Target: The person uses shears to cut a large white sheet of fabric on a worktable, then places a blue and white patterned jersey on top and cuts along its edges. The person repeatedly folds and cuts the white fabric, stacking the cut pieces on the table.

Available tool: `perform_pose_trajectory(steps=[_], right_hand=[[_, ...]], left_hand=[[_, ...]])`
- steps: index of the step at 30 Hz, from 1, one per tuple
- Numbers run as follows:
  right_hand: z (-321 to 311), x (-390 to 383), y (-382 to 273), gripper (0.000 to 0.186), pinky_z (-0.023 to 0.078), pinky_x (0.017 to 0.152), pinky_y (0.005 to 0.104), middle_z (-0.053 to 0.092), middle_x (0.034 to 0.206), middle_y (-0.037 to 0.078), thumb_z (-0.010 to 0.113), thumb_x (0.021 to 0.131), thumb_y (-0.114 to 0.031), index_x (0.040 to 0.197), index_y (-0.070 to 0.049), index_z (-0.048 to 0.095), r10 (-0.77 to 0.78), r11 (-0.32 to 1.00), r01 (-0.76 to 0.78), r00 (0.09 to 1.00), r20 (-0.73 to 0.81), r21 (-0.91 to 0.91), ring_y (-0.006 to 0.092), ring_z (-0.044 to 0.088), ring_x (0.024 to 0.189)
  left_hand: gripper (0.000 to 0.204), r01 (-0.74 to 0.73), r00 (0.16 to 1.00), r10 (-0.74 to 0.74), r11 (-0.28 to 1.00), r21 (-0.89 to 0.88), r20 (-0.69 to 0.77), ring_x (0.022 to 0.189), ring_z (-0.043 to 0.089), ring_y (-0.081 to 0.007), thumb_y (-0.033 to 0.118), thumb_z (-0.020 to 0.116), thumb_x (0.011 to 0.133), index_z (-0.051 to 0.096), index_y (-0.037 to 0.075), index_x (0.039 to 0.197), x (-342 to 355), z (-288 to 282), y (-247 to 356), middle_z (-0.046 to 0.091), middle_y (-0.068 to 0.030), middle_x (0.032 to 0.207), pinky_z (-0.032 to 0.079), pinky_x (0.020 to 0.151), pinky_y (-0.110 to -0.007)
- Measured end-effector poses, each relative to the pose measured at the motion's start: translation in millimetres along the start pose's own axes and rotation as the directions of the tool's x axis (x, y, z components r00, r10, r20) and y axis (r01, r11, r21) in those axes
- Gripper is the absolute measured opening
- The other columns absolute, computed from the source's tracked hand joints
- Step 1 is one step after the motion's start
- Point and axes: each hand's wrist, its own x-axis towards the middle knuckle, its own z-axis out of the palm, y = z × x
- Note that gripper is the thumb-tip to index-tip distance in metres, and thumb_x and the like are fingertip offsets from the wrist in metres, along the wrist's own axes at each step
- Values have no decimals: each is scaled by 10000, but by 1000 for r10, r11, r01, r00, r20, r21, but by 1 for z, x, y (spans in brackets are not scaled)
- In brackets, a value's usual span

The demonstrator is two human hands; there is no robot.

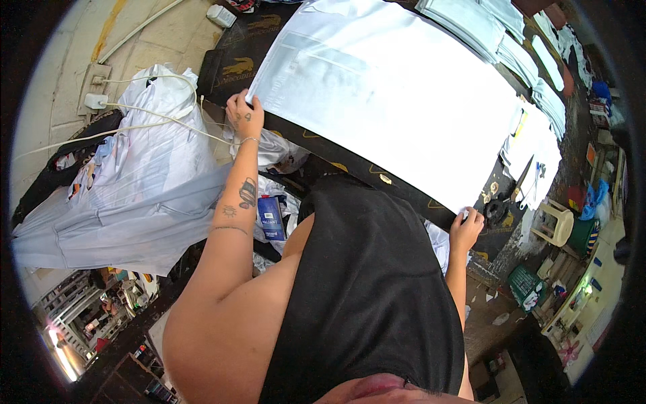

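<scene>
- A large white rectangular sheet of fabric [397, 101] lies spread flat across a black work table with gold markings [323, 145], covering most of the top; its near edge runs along the table's front edge, from the upper left down to the lower right.
- A pale grey-blue heap of folded cloth under clear plastic [134, 195] sits to the person's left, below the table, with a white cable [155, 121] trailing over it from a wall socket.
- Stacks of folded white garments [511, 47] line the far side of the table, well apart from both hands.
- The left hand [243, 116] grips the sheet's left near corner, fingers curled closed over the edge of the cloth, a thin bracelet at the wrist.
- The right hand [465, 227] holds the sheet's right near corner at the table's edge, fingers bent over the fabric; how tightly they pinch cannot be told.
- A cream plastic stool [555, 222] stands on the floor beyond the right hand.
- A small blue card packet [271, 217] lies among white scraps beside the left forearm.
</scene>
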Motion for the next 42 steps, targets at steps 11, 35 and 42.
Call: perform_pose_trajectory(steps=[11,35,42], right_hand=[[-11,43,-50,372,450,1082,519,546,1436,231,667,997,-206,1356,-119,624,-75,992,56,982,175,109,424,524,1317],[82,247,-110,173,443,1048,503,618,1361,205,711,989,-193,1089,-52,699,-3,992,18,993,-121,123,403,553,1246],[63,244,-106,202,467,1030,499,610,1370,238,689,997,-157,1168,-50,690,-36,995,47,991,-126,89,429,569,1232]], left_hand=[[481,-248,953,265,960,-126,146,1373,430,-412,217,626,940,602,92,1405,44,44,86,484,-189,1499,341,1104,-599],[109,-256,794,499,793,-553,348,1066,656,-247,150,833,851,816,96,944,228,133,108,742,-38,1081,520,957,-377],[214,-519,844,533,839,-166,54,1144,622,-317,168,720,948,767,107,1148,179,122,116,715,-73,1172,456,1029,-451]])
